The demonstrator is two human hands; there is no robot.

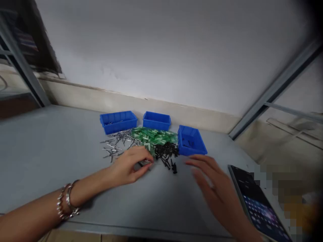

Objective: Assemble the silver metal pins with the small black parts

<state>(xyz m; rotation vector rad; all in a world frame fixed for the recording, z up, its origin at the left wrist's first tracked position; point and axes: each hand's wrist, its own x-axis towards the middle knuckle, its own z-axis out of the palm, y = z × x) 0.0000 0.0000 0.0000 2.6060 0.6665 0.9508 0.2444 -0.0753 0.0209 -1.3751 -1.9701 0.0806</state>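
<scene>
On the grey table (50, 151) lies a mixed heap: silver metal pins (114, 143) at the left, green plastic pieces (152, 137) in the middle, black screws (166, 152) at the right. My left hand (130, 166) rests at the heap's near edge, its fingertips pinched on a few silver pins. My right hand (214, 185) hovers flat over the table right of the heap, fingers spread, holding nothing; it is blurred. Three blue bins stand behind the heap: the left bin (118, 121), the middle bin (156, 120), the right bin (191, 141).
A phone (254, 201) with a lit screen lies at the table's right front corner, beside my right hand. A wall runs close behind the bins. Metal shelf posts rise at the left (22, 67) and right (275, 87).
</scene>
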